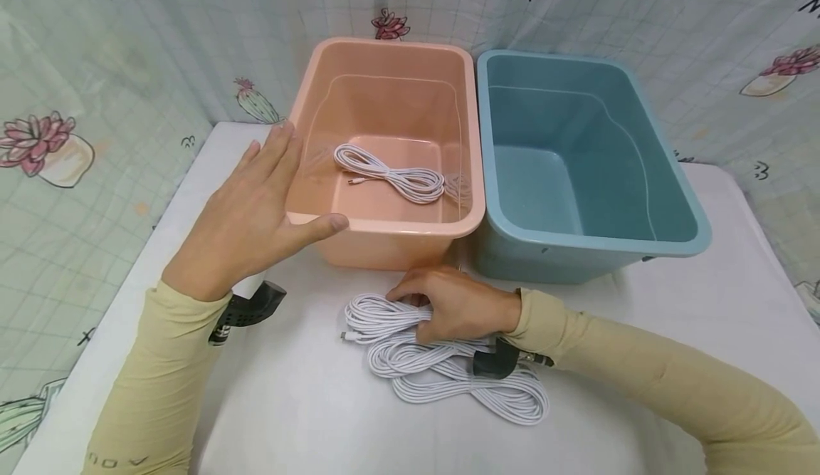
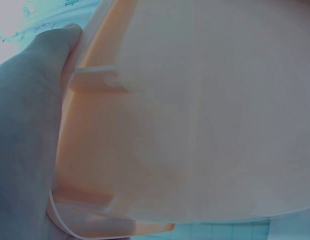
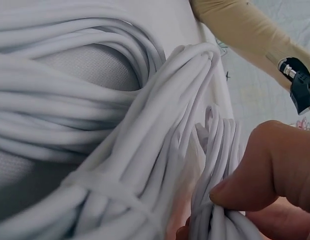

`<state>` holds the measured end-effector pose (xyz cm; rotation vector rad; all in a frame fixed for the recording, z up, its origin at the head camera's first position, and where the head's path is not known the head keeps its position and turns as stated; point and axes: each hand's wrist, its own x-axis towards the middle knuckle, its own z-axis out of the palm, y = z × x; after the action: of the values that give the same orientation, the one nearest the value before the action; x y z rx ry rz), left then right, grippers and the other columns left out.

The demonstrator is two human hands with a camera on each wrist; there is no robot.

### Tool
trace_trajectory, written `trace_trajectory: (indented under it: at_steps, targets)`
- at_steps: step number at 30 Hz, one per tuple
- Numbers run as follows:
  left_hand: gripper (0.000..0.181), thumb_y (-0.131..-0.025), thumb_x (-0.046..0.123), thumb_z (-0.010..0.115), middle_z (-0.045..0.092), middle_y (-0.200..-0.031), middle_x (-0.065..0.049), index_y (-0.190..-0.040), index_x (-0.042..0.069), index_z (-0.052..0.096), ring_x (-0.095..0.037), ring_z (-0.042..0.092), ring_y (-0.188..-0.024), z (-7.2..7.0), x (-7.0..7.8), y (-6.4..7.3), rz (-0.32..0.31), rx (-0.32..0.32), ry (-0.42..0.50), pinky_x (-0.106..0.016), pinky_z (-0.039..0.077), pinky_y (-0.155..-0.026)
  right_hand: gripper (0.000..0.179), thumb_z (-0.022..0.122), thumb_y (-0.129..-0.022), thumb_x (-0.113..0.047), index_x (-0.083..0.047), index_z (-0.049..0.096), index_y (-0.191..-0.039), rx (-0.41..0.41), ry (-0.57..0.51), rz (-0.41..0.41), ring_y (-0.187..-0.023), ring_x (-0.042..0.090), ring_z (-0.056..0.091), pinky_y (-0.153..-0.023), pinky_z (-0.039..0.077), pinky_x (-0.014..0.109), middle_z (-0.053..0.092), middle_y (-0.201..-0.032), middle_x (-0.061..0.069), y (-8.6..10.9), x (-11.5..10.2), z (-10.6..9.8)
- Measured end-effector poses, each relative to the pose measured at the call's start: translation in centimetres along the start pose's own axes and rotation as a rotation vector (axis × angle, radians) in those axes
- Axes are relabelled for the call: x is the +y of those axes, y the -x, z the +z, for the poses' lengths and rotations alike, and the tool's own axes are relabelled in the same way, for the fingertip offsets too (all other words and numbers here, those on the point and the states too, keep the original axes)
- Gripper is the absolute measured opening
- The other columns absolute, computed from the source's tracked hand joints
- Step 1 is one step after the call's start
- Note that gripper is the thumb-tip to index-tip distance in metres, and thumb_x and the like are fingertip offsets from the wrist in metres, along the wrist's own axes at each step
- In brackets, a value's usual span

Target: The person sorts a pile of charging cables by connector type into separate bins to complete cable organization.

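My right hand pinches this cable coil, seemingly mid-length (awkward angle, this); snug works best; left hand outstretched.

Work booth, small and screened off; kind of building cannot be told. Patterned sheeting, printed with grid lines, cacti and potted succulents, screens the left, back and right of a white-covered counter. Two black wrist-worn cameras mark a recording set-up.
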<state>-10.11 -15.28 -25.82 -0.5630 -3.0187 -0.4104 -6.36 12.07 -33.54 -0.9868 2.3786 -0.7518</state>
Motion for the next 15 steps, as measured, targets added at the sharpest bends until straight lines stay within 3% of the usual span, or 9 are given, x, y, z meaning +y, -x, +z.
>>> trace_trajectory:
  at_steps: [7, 15]
  targets:
    - [0.107, -0.084, 0.078, 0.046, -0.002, -0.166, -0.005, -0.157, 0.016, -0.003, -0.026, 0.005, -0.156, 0.07, -0.08, 0.07, -0.012, -0.003, 0.001, -0.045, 0.007, -0.130, 0.057, 0.076, -0.068, -0.014, -0.017, 0.067, -0.124, 0.012, 0.002, 0.022, -0.090, 0.009, 0.056, -0.079, 0.049, 0.019, 0.062, -0.101, -0.008, 0.17, -0.31, -0.18]
    - [0.108, -0.083, 0.079, 0.045, -0.001, -0.166, -0.005, -0.157, 0.015, -0.002, -0.025, 0.007, -0.156, 0.01, -0.06, 0.07, -0.011, 0.007, -0.006, -0.044, 0.008, -0.130, 0.059, 0.078, -0.067, -0.012, -0.014, 0.066, -0.125, 0.047, 0.013, -0.010, -0.092, 0.008, 0.057, -0.082, 0.053, 0.021, 0.064, -0.104, -0.006, 0.85, -0.87, -0.81]
